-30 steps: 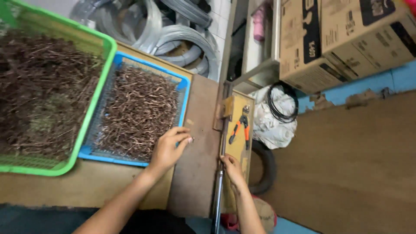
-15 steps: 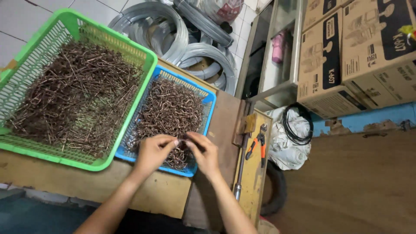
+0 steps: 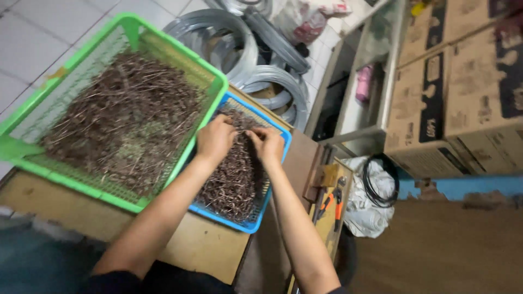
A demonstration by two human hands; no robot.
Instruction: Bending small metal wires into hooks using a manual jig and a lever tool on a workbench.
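- Large green plastic mesh basket [image 3: 215, 81], heaped with brown wire pieces, is set on the wooden table [image 3: 210, 245].
- Smaller blue plastic mesh tray [image 3: 256, 218] is placed touching it, right side.
- Brown bent wire pieces [image 3: 234, 179] are piled in the tray.
- Left hand [image 3: 216, 139] and right hand [image 3: 268, 145] are curled into the pile; clamped or loose cannot be told.

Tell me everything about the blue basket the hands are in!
The blue basket is a shallow plastic tray with mesh-like sides. It sits flat on the wooden table, pressed against the bigger green basket. It is filled with a pile of thin, brown, rusty-looking wire pieces. The left hand and right hand both rest in the pile near its far end.
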